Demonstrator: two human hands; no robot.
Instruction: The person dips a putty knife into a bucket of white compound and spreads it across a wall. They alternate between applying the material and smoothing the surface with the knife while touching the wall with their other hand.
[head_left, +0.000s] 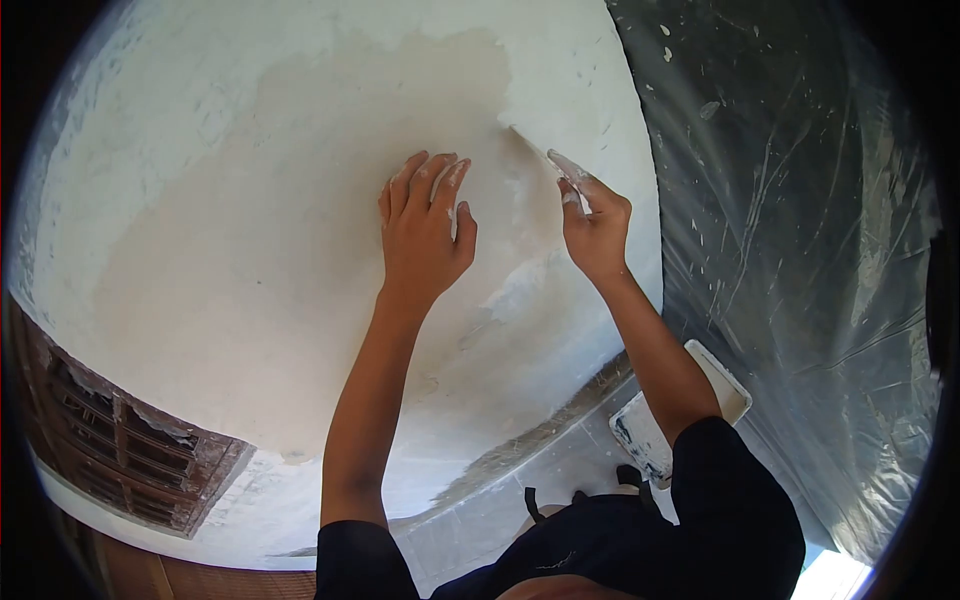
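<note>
A white wall (pixel 570 70) fills most of the view, with a large beige, damp-looking patch (pixel 250 230) across its middle. My left hand (pixel 425 225) lies on or just over this patch, palm toward the wall, fingers apart, white smears on the fingertips. To its right, my right hand (pixel 597 220) pinches a thin, flat scraper (pixel 530 143) between whitened thumb and fingers. The scraper is seen nearly edge-on and its far end meets the wall at the patch's right border. The exact shape of its blade cannot be made out.
Dark plastic sheeting (pixel 770 200) hangs along the right side. A white-smeared tray (pixel 640 430) stands on the grey floor (pixel 460 530), partly behind my right arm. At the lower left is a brown wooden grille (pixel 120 440) set in the wall.
</note>
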